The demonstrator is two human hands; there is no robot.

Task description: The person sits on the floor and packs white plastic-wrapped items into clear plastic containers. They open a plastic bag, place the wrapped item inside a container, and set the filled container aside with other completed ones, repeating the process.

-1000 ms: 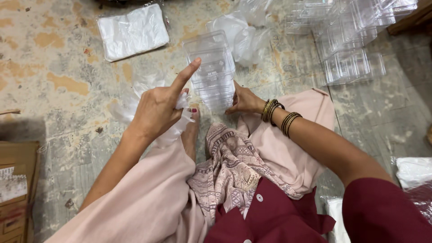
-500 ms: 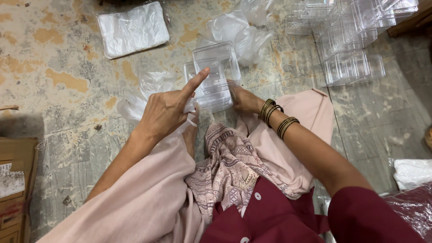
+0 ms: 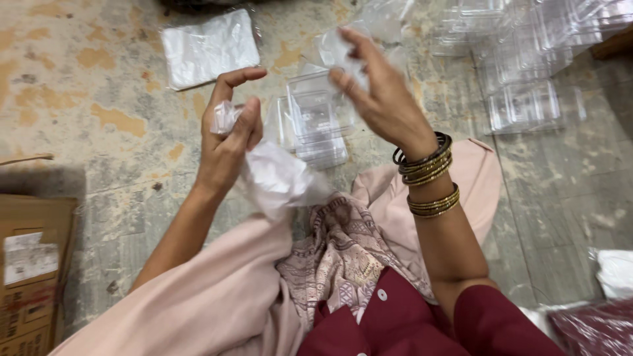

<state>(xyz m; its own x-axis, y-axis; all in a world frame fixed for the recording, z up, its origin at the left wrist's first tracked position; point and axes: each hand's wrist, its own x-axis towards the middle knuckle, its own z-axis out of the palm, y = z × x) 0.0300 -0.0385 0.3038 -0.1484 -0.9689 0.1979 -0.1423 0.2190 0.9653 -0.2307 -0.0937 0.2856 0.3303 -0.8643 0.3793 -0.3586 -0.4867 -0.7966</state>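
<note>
Fingers of my left hand [image 3: 227,142] pinch a thin plastic bag [image 3: 280,178], its length trailing toward 4 o'clock; right hand [image 3: 379,92] spread wide above clear containers [image 3: 316,122].

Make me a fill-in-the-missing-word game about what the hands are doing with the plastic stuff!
1. The left hand pinches a thin, crumpled plastic ____.
2. The clear plastic boxes lie stacked on the ____, between the two hands.
3. The right hand is raised with its fingers ____ and has bangles on its wrist.
4. In the top left lies a flat pack of bags, ____ in colour.

Missing words: bag; floor; spread; white
</note>
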